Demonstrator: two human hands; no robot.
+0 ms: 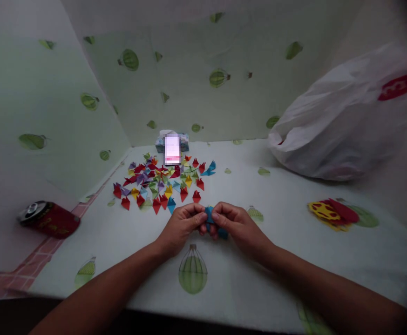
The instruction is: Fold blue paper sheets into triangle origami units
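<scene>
Blue paper (209, 215); blurred lettering (59, 228) on can (48, 219)

Matt blue paper (209, 215), sharply creased, is held between your left hand (182, 225) and right hand (236, 225) over the middle of the table (238, 279). Toward the far left corner, folded pieces (163, 201) look like similar dull, crisp paper. The red can (55, 222) by your left edge shows smooth metal with a faint sheen on its top; the white bag (329, 125) along the right edge appears thin, crinkled plastic. Your tabletop looks smooth, printed and nearly glossless, its material unclear.
</scene>
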